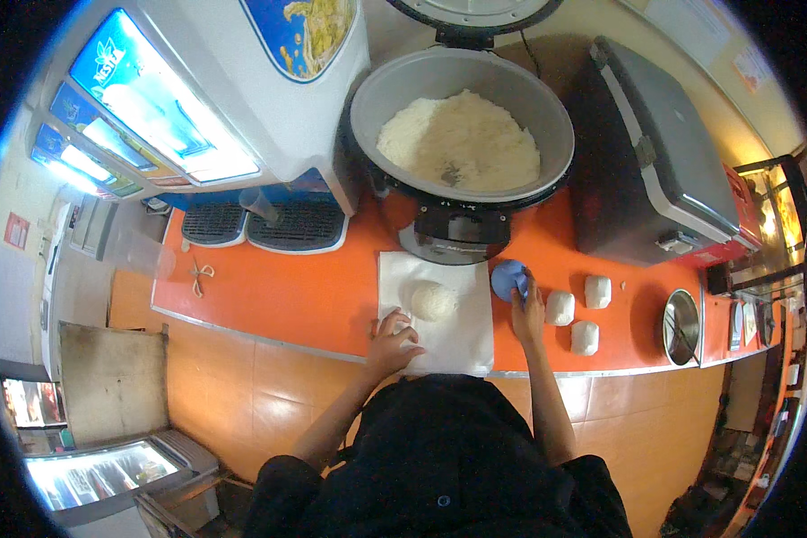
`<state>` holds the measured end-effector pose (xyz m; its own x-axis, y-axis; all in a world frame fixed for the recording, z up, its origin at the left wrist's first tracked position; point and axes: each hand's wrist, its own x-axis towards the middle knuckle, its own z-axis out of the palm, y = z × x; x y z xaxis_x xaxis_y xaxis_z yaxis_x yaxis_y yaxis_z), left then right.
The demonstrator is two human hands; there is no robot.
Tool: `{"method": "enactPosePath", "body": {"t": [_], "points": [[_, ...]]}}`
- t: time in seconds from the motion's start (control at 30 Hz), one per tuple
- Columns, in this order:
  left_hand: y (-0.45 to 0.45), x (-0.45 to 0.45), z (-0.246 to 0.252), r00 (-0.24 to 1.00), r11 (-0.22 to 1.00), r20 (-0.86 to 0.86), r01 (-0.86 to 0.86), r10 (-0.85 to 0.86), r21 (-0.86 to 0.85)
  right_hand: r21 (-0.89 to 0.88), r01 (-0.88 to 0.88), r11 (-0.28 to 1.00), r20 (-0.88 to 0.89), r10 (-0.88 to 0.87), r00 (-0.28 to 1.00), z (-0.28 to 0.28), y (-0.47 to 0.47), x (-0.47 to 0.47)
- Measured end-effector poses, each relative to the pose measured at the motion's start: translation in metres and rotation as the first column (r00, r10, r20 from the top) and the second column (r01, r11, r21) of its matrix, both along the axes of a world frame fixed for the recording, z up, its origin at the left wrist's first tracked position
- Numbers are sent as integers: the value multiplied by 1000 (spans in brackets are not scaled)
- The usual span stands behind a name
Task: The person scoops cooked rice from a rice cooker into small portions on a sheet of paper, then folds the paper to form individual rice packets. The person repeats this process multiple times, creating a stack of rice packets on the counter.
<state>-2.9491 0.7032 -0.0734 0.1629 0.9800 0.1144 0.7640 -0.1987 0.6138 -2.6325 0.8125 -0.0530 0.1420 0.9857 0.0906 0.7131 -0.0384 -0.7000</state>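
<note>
A rounded mound of cooked white rice [434, 300] sits on a sheet of white paper [460, 346] at the counter's front edge. My left hand [393, 344] rests at the paper's lower left, beside the rice, its fingers bent and apart with nothing seen in them. To the right of the paper, my right hand [529, 313] grips a blue plastic cup [508, 280], seemingly upside down on the counter. Three white paper-wrapped bundles [560, 308] stand just right of that hand. Behind the paper, a large rice cooker [460, 232] is open, with cooked rice [467, 138] inside.
A drink dispenser [296, 121] stands at the back left of the orange counter [296, 289], with scissors [200, 277] before it. Back right is a grey insulated box [645, 168]. A steel bowl [681, 327] holding a utensil stands further right, near the front edge.
</note>
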Motion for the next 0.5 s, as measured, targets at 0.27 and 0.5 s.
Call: {"method": "enactPosePath", "body": {"t": [0.27,0.5], "points": [[0,7,-8,999,998,20,-47,46,45,304,-173,937,447,20,894,20,-36,-29],[2,9,-7,997,992,54,-59,53,108,49,-716,697,80,712,698,0,-74,-60]]}}
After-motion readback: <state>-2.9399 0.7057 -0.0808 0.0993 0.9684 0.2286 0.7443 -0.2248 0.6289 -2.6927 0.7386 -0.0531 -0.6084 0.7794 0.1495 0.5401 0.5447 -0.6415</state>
